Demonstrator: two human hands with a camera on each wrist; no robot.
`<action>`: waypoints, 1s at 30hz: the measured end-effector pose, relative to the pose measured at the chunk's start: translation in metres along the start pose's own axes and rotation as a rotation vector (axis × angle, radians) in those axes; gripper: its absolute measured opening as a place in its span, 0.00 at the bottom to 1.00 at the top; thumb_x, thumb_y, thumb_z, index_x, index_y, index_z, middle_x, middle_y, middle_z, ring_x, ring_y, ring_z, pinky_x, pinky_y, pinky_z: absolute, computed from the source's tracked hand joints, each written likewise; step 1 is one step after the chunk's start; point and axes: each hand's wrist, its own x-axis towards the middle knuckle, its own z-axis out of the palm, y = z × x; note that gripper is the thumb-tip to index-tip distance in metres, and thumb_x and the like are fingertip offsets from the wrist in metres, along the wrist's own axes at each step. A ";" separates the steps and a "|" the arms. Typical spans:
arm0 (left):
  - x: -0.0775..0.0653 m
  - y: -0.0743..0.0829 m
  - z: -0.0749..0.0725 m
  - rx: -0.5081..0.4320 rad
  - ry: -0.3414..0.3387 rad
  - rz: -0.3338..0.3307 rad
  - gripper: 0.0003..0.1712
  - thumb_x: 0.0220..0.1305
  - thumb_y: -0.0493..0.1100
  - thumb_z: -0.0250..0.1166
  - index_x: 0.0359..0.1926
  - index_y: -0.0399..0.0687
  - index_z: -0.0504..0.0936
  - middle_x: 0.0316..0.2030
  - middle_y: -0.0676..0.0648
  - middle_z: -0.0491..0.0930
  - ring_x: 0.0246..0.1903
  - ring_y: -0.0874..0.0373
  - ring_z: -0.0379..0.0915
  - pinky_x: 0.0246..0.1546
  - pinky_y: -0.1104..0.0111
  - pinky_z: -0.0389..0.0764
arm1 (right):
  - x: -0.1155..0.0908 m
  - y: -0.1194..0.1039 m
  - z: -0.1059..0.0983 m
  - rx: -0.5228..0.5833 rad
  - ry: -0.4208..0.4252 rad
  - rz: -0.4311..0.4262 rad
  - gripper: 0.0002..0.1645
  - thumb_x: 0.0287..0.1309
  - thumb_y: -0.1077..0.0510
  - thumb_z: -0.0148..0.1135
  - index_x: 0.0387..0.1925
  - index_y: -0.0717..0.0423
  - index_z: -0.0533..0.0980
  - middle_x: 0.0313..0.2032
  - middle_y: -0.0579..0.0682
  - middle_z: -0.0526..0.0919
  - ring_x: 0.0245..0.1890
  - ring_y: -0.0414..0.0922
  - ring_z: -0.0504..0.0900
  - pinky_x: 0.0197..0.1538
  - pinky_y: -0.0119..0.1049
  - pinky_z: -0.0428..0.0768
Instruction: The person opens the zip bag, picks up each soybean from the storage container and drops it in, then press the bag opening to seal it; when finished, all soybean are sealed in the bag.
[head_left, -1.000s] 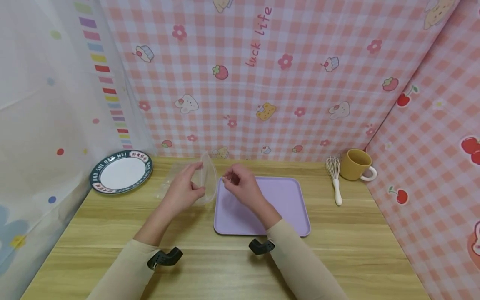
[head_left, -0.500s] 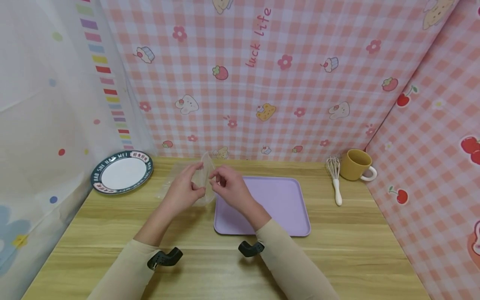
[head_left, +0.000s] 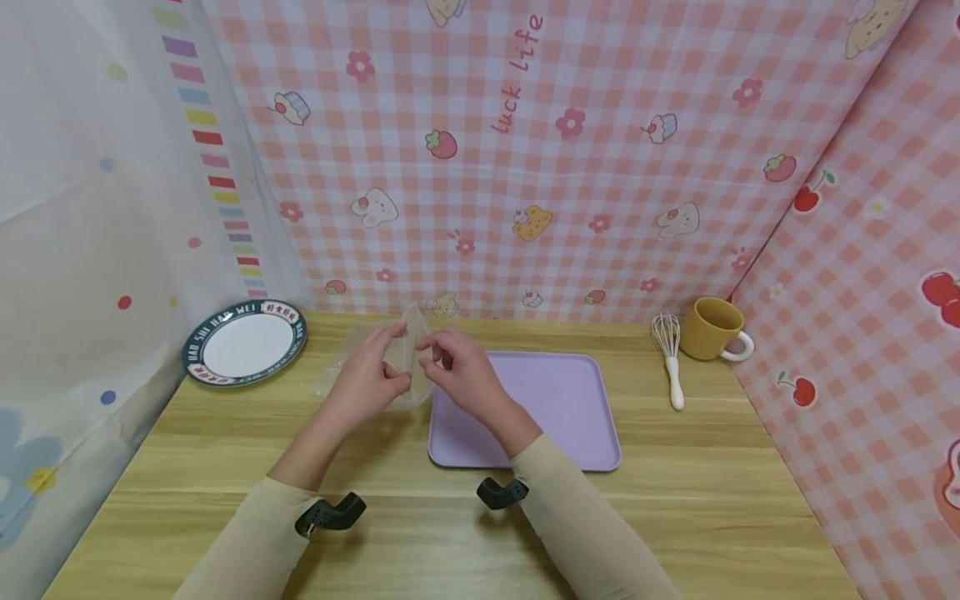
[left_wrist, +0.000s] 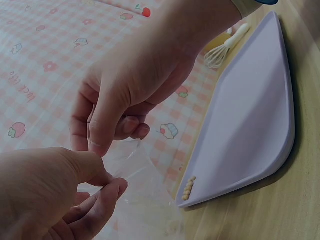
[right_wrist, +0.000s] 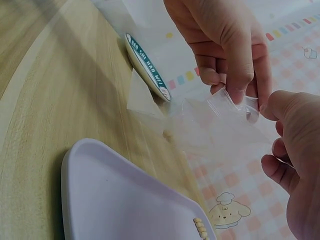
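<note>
While two hands (head_left: 367, 379) (head_left: 461, 371) pinch one clear bag (head_left: 408, 354), one tray (head_left: 555, 400)

Head view: evenly bright, soft diffuse light from above; no hard glare. Faint short shadows under both forearms on the pale wooden table (head_left: 675, 517) and along the near edge of the flat lilac plastic tray (head_left: 555, 408). Wide-angle bowing: the table's side edges splay outward and the pink checked cloth backdrop (head_left: 525, 167) curves toward the corners. Focus sharp throughout.

Left wrist view: noticeably dimmer, with a greyish cast; the nearest fingers are soft. A dark shadow lies beneath the tray's rim.

Right wrist view: brighter and washed out toward the upper edge; the crinkled clear plastic bag (right_wrist: 225, 125) shows pale sheen.
</note>
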 end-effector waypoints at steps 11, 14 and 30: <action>0.002 0.001 0.000 0.008 0.007 0.006 0.49 0.60 0.28 0.73 0.82 0.36 0.66 0.75 0.36 0.72 0.33 0.56 0.85 0.33 0.63 0.88 | -0.004 0.014 -0.016 0.144 0.033 0.139 0.10 0.72 0.67 0.71 0.52 0.61 0.87 0.34 0.48 0.78 0.29 0.41 0.73 0.32 0.31 0.72; 0.002 0.001 0.000 0.012 0.014 0.006 0.49 0.60 0.28 0.73 0.82 0.37 0.66 0.75 0.36 0.72 0.33 0.56 0.85 0.34 0.65 0.87 | -0.005 0.025 -0.024 0.179 0.057 0.186 0.10 0.71 0.67 0.71 0.52 0.63 0.86 0.34 0.48 0.78 0.29 0.41 0.72 0.31 0.30 0.71; 0.002 -0.003 0.000 0.004 0.005 -0.002 0.50 0.61 0.29 0.73 0.83 0.37 0.65 0.76 0.37 0.71 0.35 0.56 0.85 0.35 0.65 0.87 | -0.015 0.084 -0.038 -0.048 -0.091 0.191 0.10 0.68 0.68 0.73 0.50 0.65 0.85 0.38 0.53 0.83 0.35 0.44 0.78 0.40 0.35 0.80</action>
